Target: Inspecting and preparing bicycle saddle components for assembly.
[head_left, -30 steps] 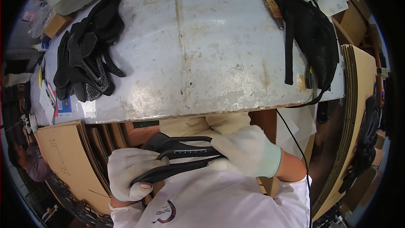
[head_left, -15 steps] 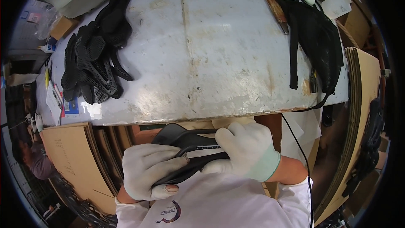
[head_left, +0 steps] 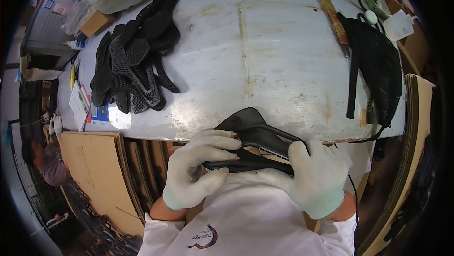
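A black bicycle saddle [head_left: 245, 118] is held upside down between my two hands at the table's near edge, its rails and a white-marked strip facing up. My left hand [head_left: 196, 163], in a white knit glove with worn fingertips, grips the saddle's left side, fingers over the top and thumb on the near rim. On the other end, my right hand [head_left: 319, 173], in the same kind of glove, is closed around the narrow part. Its fingertips are partly hidden behind the saddle.
Black honeycomb saddle pads [head_left: 130, 59] lie heaped on the table's left. At the right are a wooden-handled blade [head_left: 333, 22] and a black strapped bag [head_left: 378, 64]. Cardboard sheets [head_left: 92, 166] stand below the near edge. At far left is another person's gloved hand [head_left: 57, 123].
The saddle has moved forward, so its far part now overlaps the table edge. My left hand has shifted its grip along the near rim. The whole view has swung slightly left.
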`<state>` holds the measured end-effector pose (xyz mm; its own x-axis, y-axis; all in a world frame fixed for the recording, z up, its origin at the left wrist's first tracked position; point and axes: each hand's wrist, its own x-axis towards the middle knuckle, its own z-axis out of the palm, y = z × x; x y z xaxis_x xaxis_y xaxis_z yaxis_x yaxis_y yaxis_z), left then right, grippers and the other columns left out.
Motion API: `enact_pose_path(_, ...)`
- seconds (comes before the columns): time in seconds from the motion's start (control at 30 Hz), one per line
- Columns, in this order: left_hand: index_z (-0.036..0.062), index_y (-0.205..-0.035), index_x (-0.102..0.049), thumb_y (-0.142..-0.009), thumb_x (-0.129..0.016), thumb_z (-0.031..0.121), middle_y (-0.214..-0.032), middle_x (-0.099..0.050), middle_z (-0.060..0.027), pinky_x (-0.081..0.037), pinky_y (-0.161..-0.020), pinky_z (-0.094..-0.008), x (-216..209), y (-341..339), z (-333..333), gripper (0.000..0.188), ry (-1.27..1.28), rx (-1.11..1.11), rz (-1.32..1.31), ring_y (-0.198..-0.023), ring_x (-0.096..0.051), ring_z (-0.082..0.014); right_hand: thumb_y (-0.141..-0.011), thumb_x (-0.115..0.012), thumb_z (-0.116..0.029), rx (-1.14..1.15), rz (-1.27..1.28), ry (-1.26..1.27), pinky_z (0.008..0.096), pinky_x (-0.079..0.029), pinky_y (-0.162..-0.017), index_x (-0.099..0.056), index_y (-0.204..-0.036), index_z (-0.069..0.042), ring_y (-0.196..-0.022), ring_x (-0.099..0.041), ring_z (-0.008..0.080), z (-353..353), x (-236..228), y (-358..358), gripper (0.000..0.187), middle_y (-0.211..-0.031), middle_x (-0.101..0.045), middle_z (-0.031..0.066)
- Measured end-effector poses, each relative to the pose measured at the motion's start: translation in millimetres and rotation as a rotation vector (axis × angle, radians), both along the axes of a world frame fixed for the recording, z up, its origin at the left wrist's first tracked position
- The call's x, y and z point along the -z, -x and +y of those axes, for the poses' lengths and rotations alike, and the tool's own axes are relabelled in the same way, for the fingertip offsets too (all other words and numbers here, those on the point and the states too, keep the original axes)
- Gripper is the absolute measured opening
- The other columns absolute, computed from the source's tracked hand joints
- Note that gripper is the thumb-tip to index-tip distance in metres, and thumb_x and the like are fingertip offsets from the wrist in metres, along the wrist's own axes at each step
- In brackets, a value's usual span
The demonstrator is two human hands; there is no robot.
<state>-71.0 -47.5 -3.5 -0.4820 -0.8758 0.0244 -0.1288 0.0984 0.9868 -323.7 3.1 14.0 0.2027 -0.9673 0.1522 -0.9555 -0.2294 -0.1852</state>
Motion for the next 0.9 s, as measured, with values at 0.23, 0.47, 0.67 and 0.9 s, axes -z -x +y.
enact_pose_path(0.23,-0.0079,-0.100,-0.076,-0.081,-0.078,0.011,-0.110,-0.076,-0.0215,-0.049,-0.107,-0.0503,14.7,-9.7,1.1,0.028,0.019,-0.037,0.085,-0.118,-0.069,-0.0406,-0.074,-0.071,-0.081,0.018,0.030,-0.032,0.0345,-0.037,-0.043,-0.051,-0.074,-0.013,-0.045,-0.045,0.0178,-5.9,-2.8,-3.7,0.071,-0.065,-0.044,0.0029)
enact_pose_path(0.47,-0.0082,-0.103,-0.077,-0.072,-0.087,0.013,-0.115,-0.076,-0.0225,-0.051,-0.107,-0.0508,7.3,-1.4,-0.2,0.039,0.024,-0.085,0.082,-0.119,-0.069,-0.0426,-0.074,-0.070,-0.082,0.009,0.063,-0.071,0.0346,-0.039,-0.043,-0.051,-0.074,-0.013,-0.044,-0.047,0.0179,-10.3,-8.8,-7.2,0.072,-0.064,-0.045,0.0027)
enact_pose_path(0.67,-0.0067,-0.100,-0.077,-0.068,-0.083,0.002,-0.118,-0.075,-0.0220,-0.052,-0.105,-0.0469,7.6,-4.4,-9.0,0.034,0.008,-0.007,0.106,-0.120,-0.068,-0.0406,-0.073,-0.069,-0.084,0.023,0.088,-0.099,0.0348,-0.040,-0.043,-0.051,-0.074,-0.014,-0.042,-0.046,0.0184,-12.0,-11.0,-7.0,0.073,-0.062,-0.044,0.0023)
enact_pose_path(0.9,-0.0047,-0.097,-0.075,-0.069,-0.083,0.003,-0.118,-0.074,-0.0245,-0.053,-0.101,-0.0434,2.2,4.3,-3.4,0.029,0.071,-0.120,0.001,-0.115,-0.070,-0.0362,-0.072,-0.069,-0.084,0.049,0.095,-0.077,0.0344,-0.037,-0.042,-0.050,-0.074,-0.015,-0.042,-0.044,0.0175,-12.4,-6.9,-12.7,0.072,-0.061,-0.044,0.0015)
